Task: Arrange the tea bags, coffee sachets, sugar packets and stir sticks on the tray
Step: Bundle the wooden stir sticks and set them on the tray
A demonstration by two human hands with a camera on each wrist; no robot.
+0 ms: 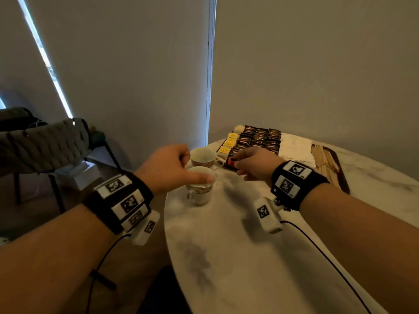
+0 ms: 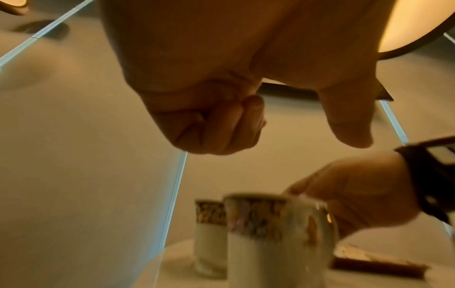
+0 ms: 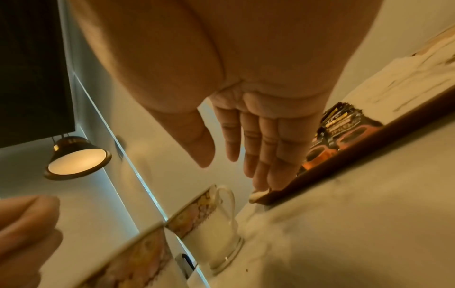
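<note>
A dark wooden tray (image 1: 342,177) lies at the far side of the round marble table (image 1: 260,257). It holds yellow tea bags (image 1: 229,141), dark coffee sachets (image 1: 258,138), white sugar packets (image 1: 294,148) and wooden stir sticks (image 1: 324,162). My right hand (image 1: 251,164) hovers over the tray's near left corner with straight fingers (image 3: 261,148), holding nothing. An orange sachet (image 1: 231,161) lies by its fingertips. My left hand (image 1: 170,166) is above the nearer cup (image 1: 200,191). Its fingers (image 2: 221,126) are curled into the palm, its thumb sticks out, and it is empty.
A second patterned cup (image 1: 203,156) stands just behind the first, close to the tray's left corner. The table's curved left edge runs below my left wrist. A padded chair (image 1: 45,141) and a white box (image 1: 77,175) stand on the floor to the left.
</note>
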